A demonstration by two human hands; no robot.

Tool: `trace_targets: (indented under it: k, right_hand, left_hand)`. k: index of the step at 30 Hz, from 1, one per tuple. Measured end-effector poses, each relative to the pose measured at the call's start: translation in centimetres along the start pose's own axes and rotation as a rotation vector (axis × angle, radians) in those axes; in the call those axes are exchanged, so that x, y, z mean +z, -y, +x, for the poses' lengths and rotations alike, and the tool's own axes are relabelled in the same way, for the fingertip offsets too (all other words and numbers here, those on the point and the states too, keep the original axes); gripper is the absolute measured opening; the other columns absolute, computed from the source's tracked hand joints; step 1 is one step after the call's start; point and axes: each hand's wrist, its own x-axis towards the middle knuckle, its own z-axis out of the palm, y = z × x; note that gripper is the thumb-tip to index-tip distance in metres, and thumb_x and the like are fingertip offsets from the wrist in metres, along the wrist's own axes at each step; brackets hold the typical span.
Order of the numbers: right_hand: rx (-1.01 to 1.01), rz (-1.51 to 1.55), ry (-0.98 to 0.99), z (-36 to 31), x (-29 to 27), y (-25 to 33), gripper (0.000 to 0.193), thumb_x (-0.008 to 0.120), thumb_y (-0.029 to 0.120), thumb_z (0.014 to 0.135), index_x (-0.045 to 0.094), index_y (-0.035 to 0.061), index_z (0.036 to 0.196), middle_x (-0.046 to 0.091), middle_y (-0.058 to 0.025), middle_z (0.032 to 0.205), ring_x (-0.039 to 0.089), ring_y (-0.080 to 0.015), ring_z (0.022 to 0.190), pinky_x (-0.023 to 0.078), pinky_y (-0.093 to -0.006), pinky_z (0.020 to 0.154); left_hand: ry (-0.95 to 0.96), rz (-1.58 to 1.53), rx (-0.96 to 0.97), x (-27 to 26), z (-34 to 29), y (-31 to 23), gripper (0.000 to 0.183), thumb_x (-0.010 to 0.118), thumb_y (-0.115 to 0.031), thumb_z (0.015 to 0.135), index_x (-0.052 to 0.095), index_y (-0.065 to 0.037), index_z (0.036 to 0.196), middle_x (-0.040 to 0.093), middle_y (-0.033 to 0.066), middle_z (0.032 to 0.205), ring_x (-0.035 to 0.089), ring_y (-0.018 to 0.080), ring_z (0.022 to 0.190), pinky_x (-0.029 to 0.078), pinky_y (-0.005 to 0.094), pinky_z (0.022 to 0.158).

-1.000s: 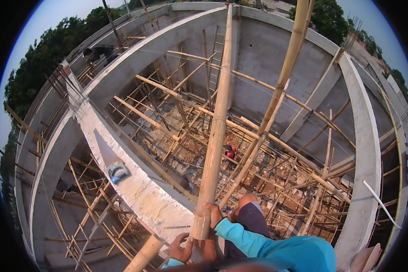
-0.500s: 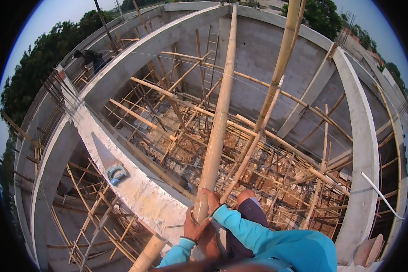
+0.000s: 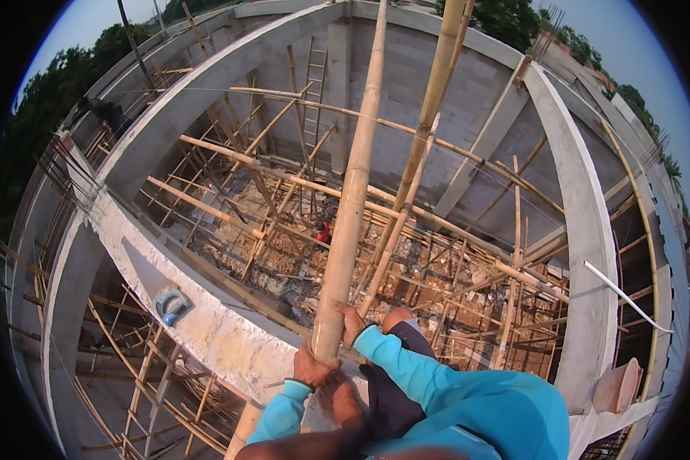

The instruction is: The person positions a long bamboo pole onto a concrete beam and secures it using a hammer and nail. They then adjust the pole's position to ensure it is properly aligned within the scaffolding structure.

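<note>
A long, thick bamboo pole (image 3: 353, 207) runs from my hands up and away across the open bay. My left hand (image 3: 312, 366) is closed round its near end, above the concrete beam. Higher on the pole's right side, my right hand (image 3: 349, 322) grips it with the fingers partly hidden behind. One bare foot (image 3: 343, 400) shows just below the left hand. Left of my hands, a handsaw (image 3: 172, 305) with a grey and blue handle lies on the rough white top of the beam (image 3: 226, 341).
Another bamboo pole (image 3: 422, 146) rises steeply beside mine. Far below, bamboo scaffolding (image 3: 284, 180) crosses over rubble (image 3: 429, 303). A person in red (image 3: 323, 232) is down there; another person (image 3: 113, 116) is at the far left. A white pipe (image 3: 621, 290) sticks out from the right beam.
The view has shifted, so the surroundings sit further left. The pole's near end is slightly higher against the beam, with both hands still on it. The person in red has come into sight below.
</note>
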Motion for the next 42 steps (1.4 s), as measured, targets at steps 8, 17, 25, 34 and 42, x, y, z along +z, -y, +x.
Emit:
trace_targets:
  k: [8, 17, 25, 34, 42]
  right_hand:
    - [-0.008, 0.064, 0.204, 4.1, 0.4, -0.1, 0.074, 0.083, 0.047, 0.077, 0.058, -0.0013, 0.127, 0.068, -0.0187, 0.119, 0.068, -0.033, 0.109, 0.055, -0.0498, 0.099]
    - [-0.113, 0.13, 0.129, 6.7, 2.0, 2.0, 0.071, 0.078, 0.042, 0.075, 0.059, -0.0024, 0.126, 0.069, -0.0211, 0.116, 0.07, -0.0352, 0.101, 0.057, -0.0495, 0.095]
    - [-0.103, -0.102, -0.239, 8.8, 2.1, 3.1, 0.058, 0.079, 0.036, 0.075, 0.061, 0.0034, 0.118, 0.066, -0.014, 0.103, 0.067, -0.0288, 0.09, 0.057, -0.0468, 0.086]
    - [-0.18, -0.175, -0.473, 9.6, -0.2, 6.1, 0.057, 0.083, 0.033, 0.07, 0.062, 0.0048, 0.115, 0.064, -0.0114, 0.099, 0.065, -0.0277, 0.089, 0.056, -0.0466, 0.084]
    - [-0.16, -0.091, -0.411, 8.5, -2.1, 5.5, 0.048, 0.08, 0.032, 0.072, 0.064, 0.0066, 0.109, 0.065, -0.0097, 0.095, 0.064, -0.0275, 0.087, 0.056, -0.0463, 0.082]
  left_hand:
    - [0.044, 0.0, -0.004, -2.8, 2.5, 0.7, 0.075, 0.09, -0.03, 0.059, 0.059, 0.005, 0.119, 0.072, 0.0229, 0.106, 0.071, 0.0354, 0.097, 0.057, 0.0421, 0.087]
    - [-0.034, 0.171, 0.035, -2.9, 5.7, 1.1, 0.075, 0.085, -0.033, 0.061, 0.058, 0.006, 0.118, 0.07, 0.0284, 0.102, 0.07, 0.0435, 0.096, 0.057, 0.0459, 0.085]
    - [0.162, -0.101, -0.006, -2.2, 10.0, 4.5, 0.074, 0.086, -0.036, 0.062, 0.06, 0.006, 0.117, 0.071, 0.027, 0.103, 0.07, 0.0408, 0.097, 0.056, 0.0445, 0.087]
    - [0.185, 0.322, -0.072, -0.1, 13.0, 1.5, 0.093, 0.087, -0.046, 0.062, 0.048, 0.006, 0.129, 0.067, 0.0315, 0.116, 0.066, 0.0451, 0.11, 0.054, 0.0475, 0.095]
    - [0.188, 0.335, -0.102, 1.6, 12.5, 1.3, 0.09, 0.088, -0.042, 0.059, 0.048, 0.005, 0.124, 0.068, 0.0307, 0.111, 0.067, 0.0465, 0.106, 0.055, 0.0487, 0.092]
